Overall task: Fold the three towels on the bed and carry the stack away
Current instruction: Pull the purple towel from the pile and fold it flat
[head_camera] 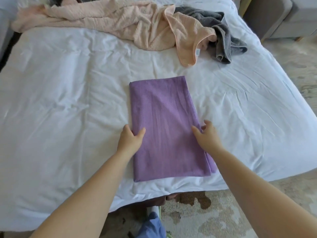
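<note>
White bed, rumpled sheet, patterned rug past the near edge. My left hand has its thumb lying on top of the purple towel and the other fingers curled down over the towel's left long edge, so it reads as a pinch on that edge. My right hand is looser: fingers spread, one tip touching the cloth, the rest hanging just past the right long edge with no clear grip. Both hands sit about midway along the towel, one per side, which I judge is the setup for the next fold, far end toward near or the reverse. The purple towel lies flat as a long narrow rectangle, already folded lengthwise, layers showing at its near right corner, close to the bed's near edge and between my hands. Well apart at the far side, the peach towel is crumpled and unfolded, with the grey towel bunched up touching its right end. Two towels not started. A grey seat stands off the bed's far right corner.
</note>
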`<act>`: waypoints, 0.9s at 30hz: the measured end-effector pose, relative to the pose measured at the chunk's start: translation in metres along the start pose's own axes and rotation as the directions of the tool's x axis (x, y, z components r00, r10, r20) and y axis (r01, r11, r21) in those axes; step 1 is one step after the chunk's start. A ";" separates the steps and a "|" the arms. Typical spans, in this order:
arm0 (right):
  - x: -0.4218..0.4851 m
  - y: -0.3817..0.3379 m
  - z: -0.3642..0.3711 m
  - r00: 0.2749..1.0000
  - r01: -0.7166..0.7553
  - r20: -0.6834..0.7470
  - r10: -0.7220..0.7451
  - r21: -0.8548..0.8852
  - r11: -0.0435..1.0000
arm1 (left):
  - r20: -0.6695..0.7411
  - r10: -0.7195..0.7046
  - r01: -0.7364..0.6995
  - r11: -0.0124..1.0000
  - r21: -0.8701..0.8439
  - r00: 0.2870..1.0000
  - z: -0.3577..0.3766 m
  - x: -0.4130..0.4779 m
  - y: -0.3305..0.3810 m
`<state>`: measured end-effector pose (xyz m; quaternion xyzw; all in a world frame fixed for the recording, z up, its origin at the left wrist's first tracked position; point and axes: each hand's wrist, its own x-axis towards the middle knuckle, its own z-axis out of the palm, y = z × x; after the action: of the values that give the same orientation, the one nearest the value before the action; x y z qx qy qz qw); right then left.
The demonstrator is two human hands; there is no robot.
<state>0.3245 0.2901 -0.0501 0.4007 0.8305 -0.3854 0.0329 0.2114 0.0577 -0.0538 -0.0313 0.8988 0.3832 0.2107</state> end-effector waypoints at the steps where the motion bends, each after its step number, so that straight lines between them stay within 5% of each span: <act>1: 0.016 -0.006 0.004 1.000 -0.017 0.012 0.016 0.066 0.998 | -0.007 -0.027 0.026 0.998 -0.052 1.000 0.002 0.017 0.005; 6: 0.074 -0.024 0.022 0.998 -0.026 0.058 0.017 0.162 0.986 | -0.040 0.047 -0.048 0.998 -0.039 0.998 0.012 0.073 0.019; 13: 0.078 -0.032 0.004 0.994 0.100 0.037 -0.108 0.170 0.980 | -0.029 0.358 -0.359 0.932 -0.045 0.933 0.020 0.076 0.052; 24: 0.112 0.024 -0.176 0.977 0.079 -0.213 -0.026 0.245 0.966 | 0.113 0.575 -0.513 0.790 -0.336 0.810 0.131 0.062 0.232; 27: 0.162 0.050 -0.228 0.965 0.109 -0.257 -0.058 0.192 0.975 | 0.081 0.551 -0.475 0.776 -0.414 0.830 0.183 0.065 0.276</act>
<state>0.3076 0.5653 0.0202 0.4118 0.8002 -0.4162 -0.1297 0.1567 0.3880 -0.0067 0.2142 0.7564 0.5926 0.1756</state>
